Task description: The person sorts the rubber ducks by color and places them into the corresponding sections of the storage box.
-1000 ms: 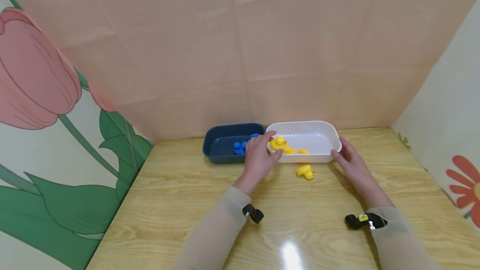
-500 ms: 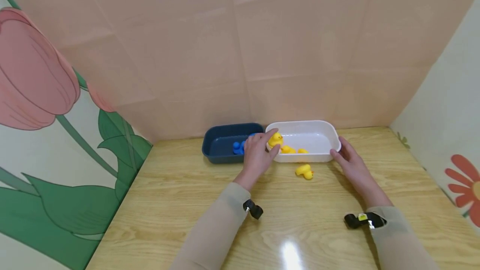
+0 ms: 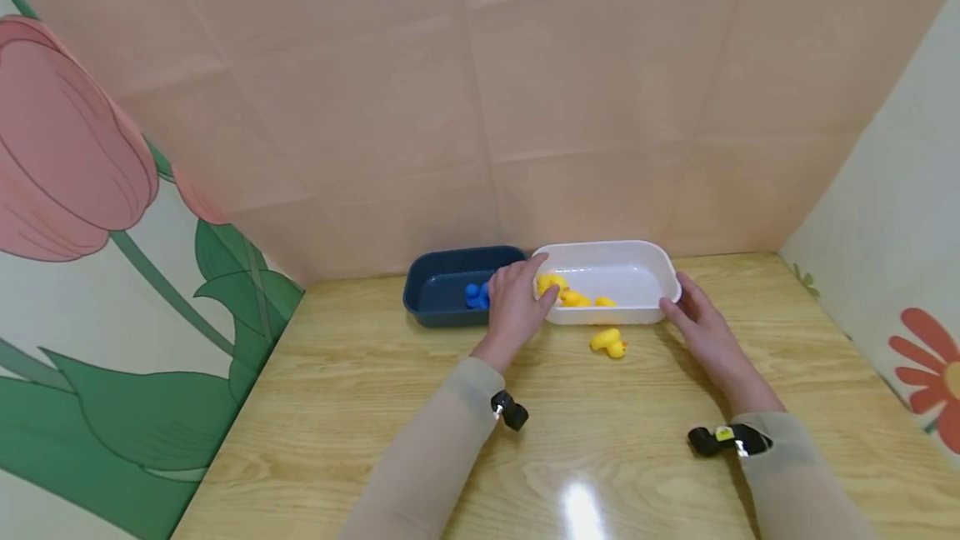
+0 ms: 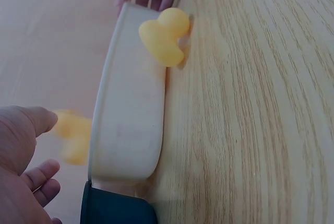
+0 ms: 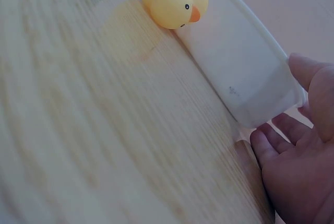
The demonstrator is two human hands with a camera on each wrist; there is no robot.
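Observation:
At the left end of the white tray is my left hand, thumb and fingers spread. A blurred yellow toy duck drops just clear of those fingers in the left wrist view, above the tray's inside. Other yellow ducks lie in the tray along its front wall. My right hand holds the tray's right end, thumb at the rim and fingers beside the end wall. One more yellow duck lies tipped over on the table, in front of the tray.
A dark blue tray adjoins the white tray on the left. Blue toy ducks sit in it, partly hidden by my left hand. Both trays stand on a wooden table against a beige back panel.
My left hand has lifted a yellow duck at the tray's left end, then let go of it. The duck falls back into the tray. My right hand stays at the tray's end.

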